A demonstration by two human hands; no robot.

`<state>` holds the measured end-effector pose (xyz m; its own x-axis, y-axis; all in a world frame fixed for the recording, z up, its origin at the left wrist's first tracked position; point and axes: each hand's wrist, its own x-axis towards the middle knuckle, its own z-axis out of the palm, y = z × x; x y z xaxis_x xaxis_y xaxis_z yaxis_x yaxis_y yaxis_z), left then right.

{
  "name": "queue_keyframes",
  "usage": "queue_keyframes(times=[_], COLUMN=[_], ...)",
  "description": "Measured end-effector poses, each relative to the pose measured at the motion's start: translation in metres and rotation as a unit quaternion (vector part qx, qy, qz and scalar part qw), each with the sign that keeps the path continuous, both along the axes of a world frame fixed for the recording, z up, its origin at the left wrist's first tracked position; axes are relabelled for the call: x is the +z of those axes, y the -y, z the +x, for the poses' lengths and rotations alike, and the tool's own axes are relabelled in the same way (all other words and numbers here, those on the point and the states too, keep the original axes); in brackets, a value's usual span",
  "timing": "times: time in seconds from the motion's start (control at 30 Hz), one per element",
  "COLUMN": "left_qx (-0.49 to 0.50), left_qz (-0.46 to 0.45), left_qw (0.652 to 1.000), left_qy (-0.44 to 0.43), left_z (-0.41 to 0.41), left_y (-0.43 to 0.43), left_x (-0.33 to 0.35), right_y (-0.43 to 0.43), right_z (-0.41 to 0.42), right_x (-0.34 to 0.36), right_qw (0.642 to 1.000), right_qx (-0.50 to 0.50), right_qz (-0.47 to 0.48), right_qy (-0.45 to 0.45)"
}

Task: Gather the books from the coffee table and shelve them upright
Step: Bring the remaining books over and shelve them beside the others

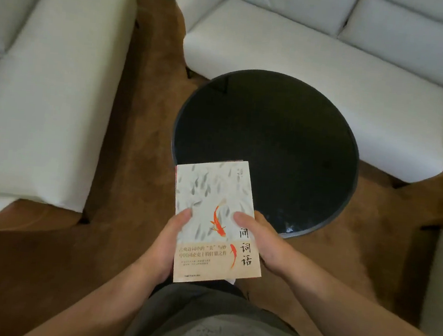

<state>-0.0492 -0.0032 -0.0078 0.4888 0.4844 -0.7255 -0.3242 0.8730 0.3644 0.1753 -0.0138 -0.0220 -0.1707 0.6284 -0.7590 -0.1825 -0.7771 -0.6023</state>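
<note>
Resting flat in both hands, a pale book (217, 221) with orange fish overlaps the near edge of the round black coffee table (270, 150); left hand (165, 246) and right hand (265, 238) clasp its sides, thumbs on the cover; white sofas (319, 50) lie beyond the table.

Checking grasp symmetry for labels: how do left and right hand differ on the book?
The left hand grips the book along its left edge, with the thumb lying near that edge; the right hand grips the right edge, with the thumb reaching further in, toward the orange fish. The left hand sits lower, nearer the book's bottom corner; the right sits higher and covers part of the title. Both hands have thumbs on the cover and fingers hidden beneath.
</note>
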Motion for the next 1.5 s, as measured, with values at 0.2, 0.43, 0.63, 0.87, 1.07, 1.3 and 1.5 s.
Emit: queue_keyframes(times=[0.2,0.43,0.63,0.87,1.07,1.3,1.5], left_qx=[0.114,0.269,0.364,0.496,0.603,0.629,0.672], left_qz=[0.028,0.000,-0.011,-0.025,-0.101,-0.150,-0.158], left_qw=[0.992,0.962,0.931,0.864,0.789,0.746,0.711], left_qy=[0.051,0.041,-0.005,-0.084,-0.058,-0.161,-0.133], left_z=[-0.076,-0.172,-0.272,-0.403,-0.488,-0.573,-0.675], left_y=[0.040,0.109,0.174,0.245,0.284,0.291,0.246], left_x=[0.018,0.020,0.030,0.063,0.081,0.071,0.082], right_y=[-0.002,0.006,0.027,0.070,0.093,0.082,0.045], right_z=[-0.075,-0.188,-0.319,-0.494,-0.615,-0.724,-0.832], right_x=[0.018,0.028,0.032,0.040,0.046,0.039,0.033], right_qw=[0.995,0.970,0.936,0.895,0.847,0.798,0.796], right_qx=[0.091,0.237,0.347,0.437,0.513,0.587,0.593], right_qz=[0.009,0.017,0.036,0.021,-0.003,-0.027,-0.016], right_qy=[-0.026,-0.054,-0.037,-0.090,-0.139,-0.136,-0.122])
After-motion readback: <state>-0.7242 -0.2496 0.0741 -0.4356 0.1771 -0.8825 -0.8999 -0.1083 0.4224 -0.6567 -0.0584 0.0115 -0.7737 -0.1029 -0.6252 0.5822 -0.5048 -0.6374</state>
